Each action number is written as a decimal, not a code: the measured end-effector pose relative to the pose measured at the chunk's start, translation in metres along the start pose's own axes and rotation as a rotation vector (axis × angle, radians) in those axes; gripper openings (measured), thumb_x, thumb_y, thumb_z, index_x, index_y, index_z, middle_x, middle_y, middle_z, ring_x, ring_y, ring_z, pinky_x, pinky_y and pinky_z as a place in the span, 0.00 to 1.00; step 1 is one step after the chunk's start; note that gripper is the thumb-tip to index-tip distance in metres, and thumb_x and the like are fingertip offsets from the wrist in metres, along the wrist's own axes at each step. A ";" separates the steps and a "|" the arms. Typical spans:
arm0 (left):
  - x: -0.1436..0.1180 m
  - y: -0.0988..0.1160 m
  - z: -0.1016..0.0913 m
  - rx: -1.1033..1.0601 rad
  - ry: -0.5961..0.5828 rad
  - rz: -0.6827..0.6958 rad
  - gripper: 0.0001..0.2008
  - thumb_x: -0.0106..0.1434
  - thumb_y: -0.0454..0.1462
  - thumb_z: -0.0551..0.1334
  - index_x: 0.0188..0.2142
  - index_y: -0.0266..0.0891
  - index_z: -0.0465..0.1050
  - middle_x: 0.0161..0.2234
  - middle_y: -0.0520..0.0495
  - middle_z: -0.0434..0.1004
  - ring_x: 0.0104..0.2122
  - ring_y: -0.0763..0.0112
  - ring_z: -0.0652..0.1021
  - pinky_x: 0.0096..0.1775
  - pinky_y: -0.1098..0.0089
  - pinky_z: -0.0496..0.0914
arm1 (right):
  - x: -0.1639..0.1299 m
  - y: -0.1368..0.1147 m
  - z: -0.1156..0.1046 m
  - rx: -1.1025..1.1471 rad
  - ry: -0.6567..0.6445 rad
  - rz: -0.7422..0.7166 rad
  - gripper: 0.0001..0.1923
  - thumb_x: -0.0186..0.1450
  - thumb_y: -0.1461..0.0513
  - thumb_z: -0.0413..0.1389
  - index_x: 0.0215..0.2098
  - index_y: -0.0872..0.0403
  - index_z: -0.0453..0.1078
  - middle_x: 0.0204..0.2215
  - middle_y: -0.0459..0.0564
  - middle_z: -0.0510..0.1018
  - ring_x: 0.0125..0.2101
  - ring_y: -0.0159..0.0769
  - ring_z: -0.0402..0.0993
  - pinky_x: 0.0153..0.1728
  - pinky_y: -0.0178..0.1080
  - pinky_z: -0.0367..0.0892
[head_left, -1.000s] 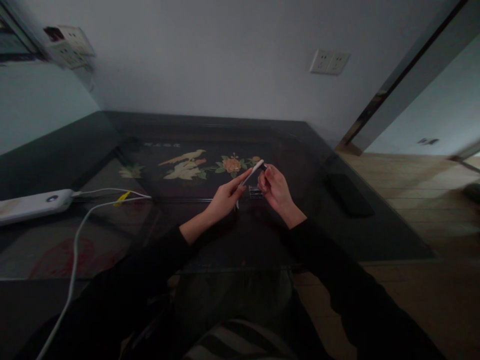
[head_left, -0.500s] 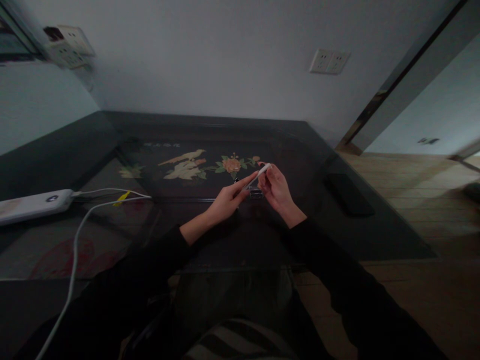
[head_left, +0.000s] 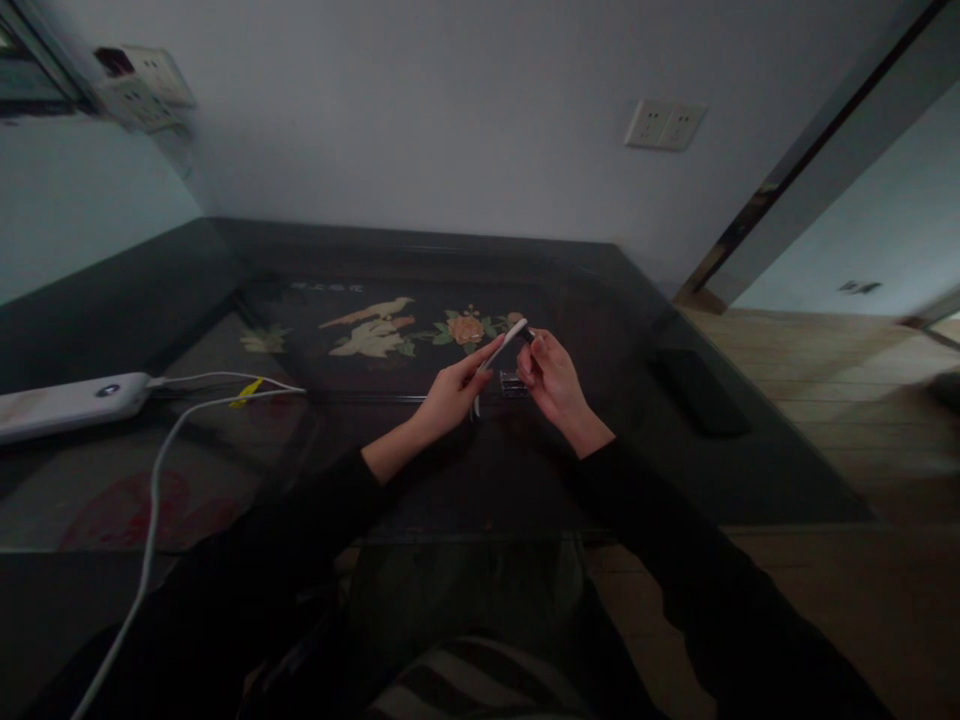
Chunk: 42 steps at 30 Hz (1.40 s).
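Observation:
A thin, flat white piece [head_left: 501,343] slants up and to the right from my left hand [head_left: 452,393], whose fingers and thumb pinch its lower end. I cannot make out its exact kind. A second pale end pokes out below that hand. My right hand [head_left: 555,378] is closed on a small dark object [head_left: 524,334] that meets the upper end of the white piece. What kind of object it is cannot be told. Between the hands, on the dark tabletop, lies a small shiny dark block [head_left: 513,385].
The glossy dark table [head_left: 480,480] bears a bird-and-flower picture. A white power strip [head_left: 71,405] with a white cable [head_left: 155,480] lies at left, a yellow tag [head_left: 247,392] on the cable. A black flat object [head_left: 701,392] is at right. Wall sockets [head_left: 665,124] are behind.
The white piece has tilted more upright, its upper end slightly further left. A small dark object now shows at my right fingertips. My left hand has shifted slightly.

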<state>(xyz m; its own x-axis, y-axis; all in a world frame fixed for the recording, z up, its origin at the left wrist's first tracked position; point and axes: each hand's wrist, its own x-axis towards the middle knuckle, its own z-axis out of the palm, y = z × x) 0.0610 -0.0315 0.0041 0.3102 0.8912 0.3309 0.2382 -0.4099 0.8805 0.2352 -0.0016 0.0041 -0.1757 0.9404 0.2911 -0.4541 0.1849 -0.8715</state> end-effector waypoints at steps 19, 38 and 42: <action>-0.005 0.010 0.005 0.013 -0.098 0.059 0.28 0.67 0.34 0.55 0.66 0.38 0.59 0.29 0.52 0.72 0.24 0.75 0.60 0.30 0.73 0.60 | 0.001 -0.002 0.002 0.037 0.043 -0.020 0.23 0.54 0.45 0.67 0.38 0.51 0.72 0.15 0.35 0.64 0.15 0.24 0.53 0.17 0.33 0.50; -0.002 0.007 0.001 -0.009 -0.046 0.021 0.28 0.67 0.34 0.55 0.67 0.37 0.59 0.31 0.49 0.76 0.22 0.76 0.57 0.28 0.72 0.57 | -0.001 -0.004 0.002 -0.032 0.022 -0.002 0.22 0.54 0.45 0.66 0.35 0.49 0.67 0.15 0.35 0.64 0.15 0.25 0.53 0.17 0.34 0.49; -0.005 0.010 0.003 -0.018 -0.096 0.053 0.28 0.67 0.34 0.55 0.67 0.37 0.59 0.33 0.49 0.76 0.23 0.76 0.59 0.29 0.72 0.59 | 0.000 -0.004 0.002 -0.016 0.031 -0.020 0.23 0.54 0.45 0.66 0.39 0.50 0.71 0.16 0.36 0.64 0.16 0.25 0.53 0.18 0.34 0.49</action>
<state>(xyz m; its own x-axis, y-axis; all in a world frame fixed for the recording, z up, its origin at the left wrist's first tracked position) 0.0645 -0.0408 0.0106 0.4090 0.8453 0.3438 0.2028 -0.4515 0.8689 0.2354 -0.0035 0.0086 -0.1390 0.9449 0.2963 -0.4434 0.2081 -0.8718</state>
